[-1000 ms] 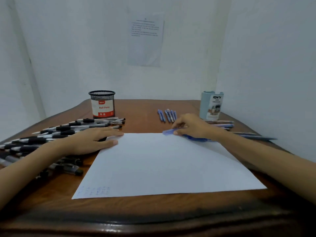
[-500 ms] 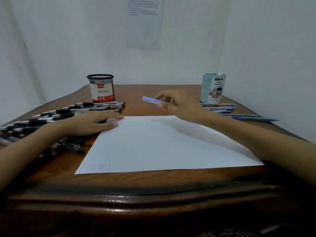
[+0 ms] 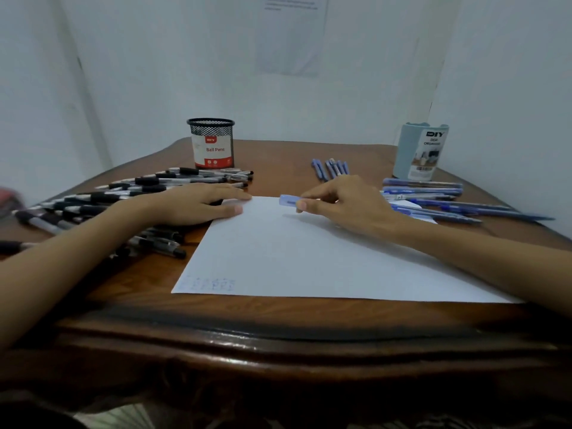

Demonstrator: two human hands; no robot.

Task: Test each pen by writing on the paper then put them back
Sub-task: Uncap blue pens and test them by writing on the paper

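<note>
At the left, a large heap of clear-barrelled pens with black grips [image 3: 123,196] is seen lying loose, none of them inside the black wire-mesh cup with the red-and-white "Ball Pens" label [image 3: 211,144] behind it, so that batch is judged not yet put back. The left hand [image 3: 198,205] is laid flat, fingers straight, on the far left corner of the white sheet of paper [image 3: 309,258] and holds nothing. Only a short row of faint blue marks [image 3: 210,284] is found at the sheet's near left corner; the rest looks blank, so few tests are judged done. A pale blue pen [image 3: 289,200] is pinched between thumb and fingers of the right hand [image 3: 343,202], just above the paper's far edge. Further right, a small row of blue pens [image 3: 331,168] and a wider spread of blue pens [image 3: 448,202] lie outside the pale blue-grey desk organiser [image 3: 421,151]. Most of the task is thus judged to remain. The surface [image 3: 278,320] is of dark brown polished wood with a moulded edge, set into a corner of white walls, where a printed sheet [image 3: 291,35] is fixed.
</note>
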